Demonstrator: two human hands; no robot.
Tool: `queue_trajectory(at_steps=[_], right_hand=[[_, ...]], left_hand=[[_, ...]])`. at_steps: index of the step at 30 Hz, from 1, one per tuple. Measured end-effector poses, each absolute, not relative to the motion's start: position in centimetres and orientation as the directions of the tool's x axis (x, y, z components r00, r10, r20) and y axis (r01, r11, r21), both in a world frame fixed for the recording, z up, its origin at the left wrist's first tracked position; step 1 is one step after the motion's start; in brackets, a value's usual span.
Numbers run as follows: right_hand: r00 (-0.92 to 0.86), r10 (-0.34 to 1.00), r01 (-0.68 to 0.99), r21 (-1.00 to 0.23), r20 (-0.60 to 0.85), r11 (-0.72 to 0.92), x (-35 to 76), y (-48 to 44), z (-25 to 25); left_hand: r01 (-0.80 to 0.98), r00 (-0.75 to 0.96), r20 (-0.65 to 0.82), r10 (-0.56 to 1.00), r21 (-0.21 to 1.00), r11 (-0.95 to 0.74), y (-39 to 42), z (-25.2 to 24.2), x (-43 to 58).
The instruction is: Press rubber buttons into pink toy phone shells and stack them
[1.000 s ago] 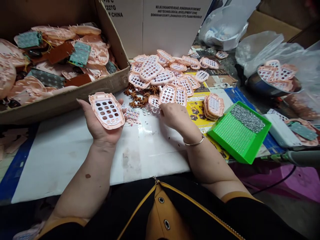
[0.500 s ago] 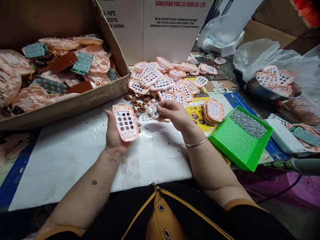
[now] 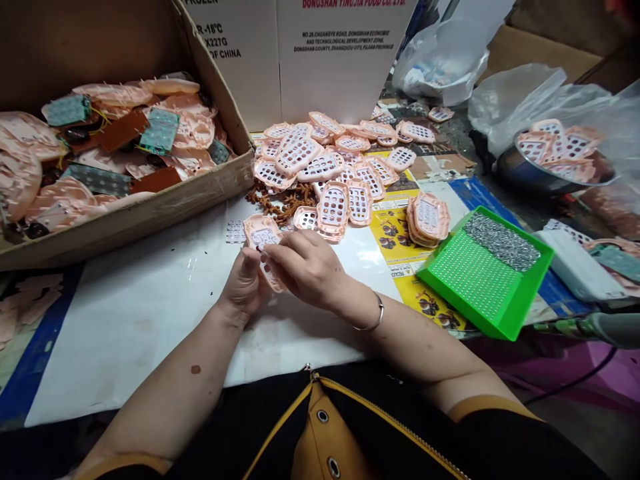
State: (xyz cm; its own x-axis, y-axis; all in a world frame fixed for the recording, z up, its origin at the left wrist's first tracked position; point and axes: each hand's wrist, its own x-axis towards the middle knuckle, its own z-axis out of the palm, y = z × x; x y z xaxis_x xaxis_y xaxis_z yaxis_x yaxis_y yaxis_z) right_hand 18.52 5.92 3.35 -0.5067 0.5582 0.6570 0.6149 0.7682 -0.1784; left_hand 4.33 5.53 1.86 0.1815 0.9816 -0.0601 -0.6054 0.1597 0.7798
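In the head view my left hand (image 3: 241, 288) is closed around a pink plastic phone-shaped casing (image 3: 253, 225), held tilted above the white work surface. A whitish button keypad (image 3: 265, 237) lies against the inner face of the casing. My right hand (image 3: 316, 270) bends over it, fingertips pinched together on the keypad and hiding the casing's lower part. Just beyond the hands, a flat sheet of small clear buttons (image 3: 235, 231) rests on the surface. Behind it are brown rubbery pieces (image 3: 280, 202) and a heap of similar pink casings (image 3: 333, 203).
A carton (image 3: 220, 175) of pink shells and circuit boards stands left. On the right are a stack of casings (image 3: 429, 217), a green tray (image 3: 493, 327) holding small metal screws (image 3: 500, 239), and a metal bowl (image 3: 530, 177) of casings. A printed white box (image 3: 330, 80) stands behind.
My right hand has brought the button keypad left and down to the casing, where its fingers now press. The casing has tilted in my left hand. The view has shifted slightly.
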Motion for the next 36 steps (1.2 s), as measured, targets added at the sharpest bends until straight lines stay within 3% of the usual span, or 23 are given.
queue_trajectory(at_steps=[5,15,19,22,25,30,33,36], right_hand=[[-0.488,0.561,0.494,-0.318,0.669,0.809,18.5,6.3,3.3],[-0.671,0.41,0.505,-0.024,0.618,0.863,18.1,6.2,2.1],[-0.651,0.455,0.569,-0.006,0.608,0.822,18.3,6.5,2.9],[-0.515,0.655,0.742,-0.096,0.553,0.664,20.7,8.0,5.0],[-0.229,0.845,0.932,-0.142,0.484,0.333,25.8,9.6,6.8],[0.157,0.946,0.987,-0.067,0.282,-0.143,35.5,9.0,6.5],[0.237,0.957,0.968,0.037,0.166,-0.247,38.8,7.5,5.1],[0.193,0.979,0.98,0.043,0.058,-0.195,40.1,6.6,4.0]], left_hand=[[-0.58,0.191,-0.076,0.979,0.796,0.175,5.6,2.2,4.3],[-0.634,0.091,-0.052,0.995,0.767,0.098,6.5,2.9,4.0],[-0.628,0.113,-0.044,0.993,0.771,0.106,6.5,3.3,3.7],[-0.591,0.146,-0.176,0.973,0.773,0.229,6.5,3.9,3.5],[-0.581,0.112,-0.254,0.961,0.767,0.27,6.4,4.5,3.4],[-0.607,0.074,-0.277,0.958,0.75,0.264,6.3,4.8,3.3],[-0.616,0.079,-0.267,0.961,0.744,0.257,6.2,4.8,3.3],[-0.629,0.075,-0.261,0.963,0.736,0.248,6.2,4.8,3.3]])
